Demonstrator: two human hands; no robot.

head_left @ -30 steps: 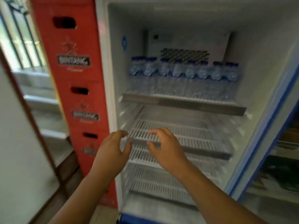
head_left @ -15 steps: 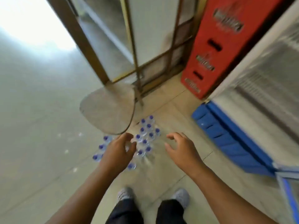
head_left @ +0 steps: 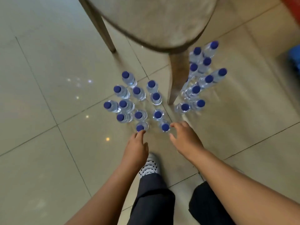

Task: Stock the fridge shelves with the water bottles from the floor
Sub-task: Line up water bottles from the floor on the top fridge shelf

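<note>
Your water bottles (head_left: 138, 114) stand upright on the floor (head_left: 48, 95), blue caps up, in a tight group just ahead of your foot (head_left: 150, 167). A second group (head_left: 196, 89) stands to the right, packed against a chair leg (head_left: 174, 78) and partly under the chair (head_left: 154, 21). The fridge shelves are out of view.

Your left hand (head_left: 136, 148) reaches with straight fingers, tips at the cap of the front-left bottle (head_left: 140, 127); whether they touch it cannot be told. Your right hand (head_left: 186, 140) is spread and relaxed, one fingertip just beside the cap of the front-right bottle (head_left: 165, 127). Neither hand grips anything yet.

The main risk, by my judgement, is the crowding. The bottles stand nearly touching, so a hand closing on one from the side may nudge its neighbours and topple a row. Tall, narrow and probably full, they would tip easily and roll on the smooth tile. Pinching a cap alone may let a heavy bottle slip. Take the front pair first, around the neck, and lift straight up. The chair leg will likely cramp your reach into the second group.
</note>
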